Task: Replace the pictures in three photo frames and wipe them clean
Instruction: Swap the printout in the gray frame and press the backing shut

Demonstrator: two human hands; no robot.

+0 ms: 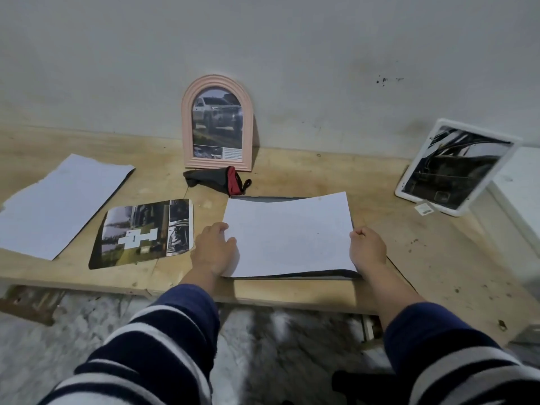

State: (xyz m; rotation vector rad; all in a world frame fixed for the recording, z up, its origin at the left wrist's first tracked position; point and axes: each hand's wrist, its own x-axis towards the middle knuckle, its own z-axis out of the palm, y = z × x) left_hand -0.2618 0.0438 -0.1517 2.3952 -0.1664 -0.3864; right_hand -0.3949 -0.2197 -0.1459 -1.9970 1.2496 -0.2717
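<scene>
Centrally, white sheet (pixel 287 233) lies over dark frame (pixel 292 276) at table (pixel 438 258) front edge | left hand (pixel 214 249) and right hand (pixel 368 248) grip its side edges | step: likely fitting picture | next: align corners, press flat.

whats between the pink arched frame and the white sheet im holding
In the head view, a dark cloth with a red band lies between the pink arched frame and the white sheet.
</scene>
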